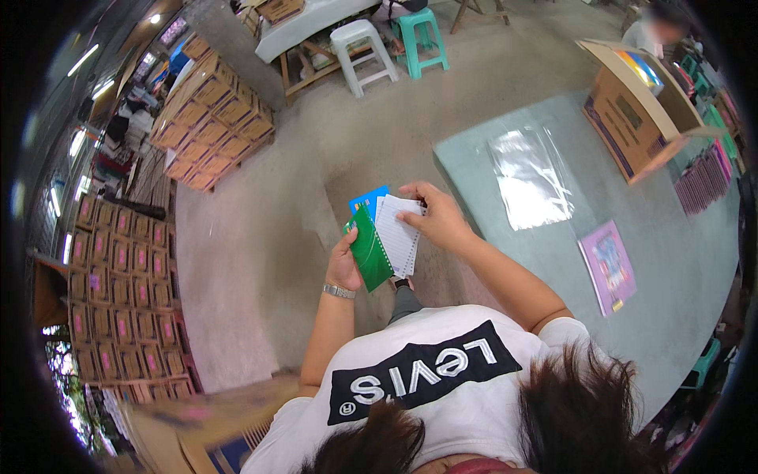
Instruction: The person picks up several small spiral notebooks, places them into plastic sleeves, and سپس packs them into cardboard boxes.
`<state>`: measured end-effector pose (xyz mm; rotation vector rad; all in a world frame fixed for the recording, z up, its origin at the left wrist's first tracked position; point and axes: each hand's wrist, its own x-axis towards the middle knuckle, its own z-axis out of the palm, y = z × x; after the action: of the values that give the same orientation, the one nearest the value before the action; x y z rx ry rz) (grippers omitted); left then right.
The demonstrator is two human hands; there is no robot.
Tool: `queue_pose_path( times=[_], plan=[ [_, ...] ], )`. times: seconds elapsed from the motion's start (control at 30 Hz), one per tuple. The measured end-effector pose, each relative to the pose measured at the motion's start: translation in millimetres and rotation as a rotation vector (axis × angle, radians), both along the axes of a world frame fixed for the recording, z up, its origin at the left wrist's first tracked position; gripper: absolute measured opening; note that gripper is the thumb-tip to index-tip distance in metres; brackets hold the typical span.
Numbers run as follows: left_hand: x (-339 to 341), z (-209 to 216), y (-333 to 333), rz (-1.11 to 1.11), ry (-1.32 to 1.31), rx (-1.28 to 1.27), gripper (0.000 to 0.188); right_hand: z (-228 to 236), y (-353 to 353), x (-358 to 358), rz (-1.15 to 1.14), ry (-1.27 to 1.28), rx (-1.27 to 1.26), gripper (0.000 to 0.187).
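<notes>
Left hand [345, 261] holds a green-covered notebook [371, 254], right hand [437, 218] pinches white lined pages [397, 235] fanned beside it, blue cover [365, 198] behind, all above the floor [245, 253], left of a pale tabletop [471, 170]

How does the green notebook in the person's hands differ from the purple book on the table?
The green notebook has lined white pages spread beside its cover; the purple book looks closed, showing its cover.

The green notebook also shows blue, while the purple book has a pictured, mostly purple front.

The green notebook is held by the fingers of the left hand and right hand; the purple book lies on the table.

Both have colourful covers.
</notes>
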<state>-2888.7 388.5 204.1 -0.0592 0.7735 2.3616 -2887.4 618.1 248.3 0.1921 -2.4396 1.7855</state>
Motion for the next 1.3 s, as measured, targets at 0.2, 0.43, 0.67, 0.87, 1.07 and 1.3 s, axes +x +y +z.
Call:
queue_pose_path(
  times=[0.2, 0.43, 0.67, 0.87, 1.07, 1.3],
  plan=[
    [-229, 13, -9, -0.150, 0.081, -0.163, 0.051, -34, -18, -192, -0.202, -0.120, -0.262, 0.049],
    [-456, 8, 49, -0.409, 0.040, -0.231, 0.043, -28, 12, -367, -0.487, -0.194, -0.636, 0.045],
    [-651, 9, 133, -0.538, 0.098, -0.267, 0.042, -50, 94, -549, -0.630, -0.243, -0.828, 0.043],
    [-803, 25, 209, -0.509, 0.085, -0.345, 0.043, -48, 176, -712, -0.600, -0.267, -0.853, 0.037],
    [-959, 3, 320, -0.505, 0.122, -0.337, 0.040, -52, 282, -861, -0.535, -0.312, -1.029, 0.032],
    [-1115, -9, 517, -0.676, 0.177, -0.350, 0.040, -63, 438, -964, -0.723, -0.319, -1.023, 0.031]
  ],
)
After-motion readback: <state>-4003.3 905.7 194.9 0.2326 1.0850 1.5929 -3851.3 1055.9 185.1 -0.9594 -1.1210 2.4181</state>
